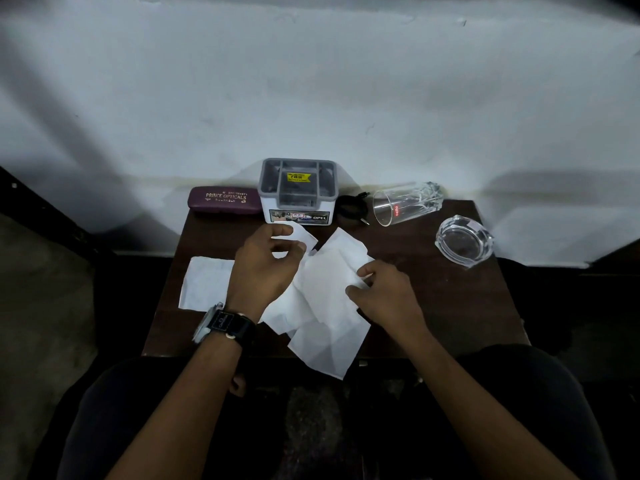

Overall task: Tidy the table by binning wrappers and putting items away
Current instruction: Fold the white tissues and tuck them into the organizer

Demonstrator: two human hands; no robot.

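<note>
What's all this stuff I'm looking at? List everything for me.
table: one, dark brown, under everything
glasses case: one, maroon, back left
box: one, grey and white, back centre
glass: one, clear, on its side, back right
cable: one, black, between box and glass
ashtray: one, clear, right side
papers: several, white, one flat at left, others piled mid-table
watch: one, black strap, left wrist
left hand: pinches a paper near the box
right hand: grips the pile's edge

bare table (433, 306) right, organizer (298, 199) behind
</note>
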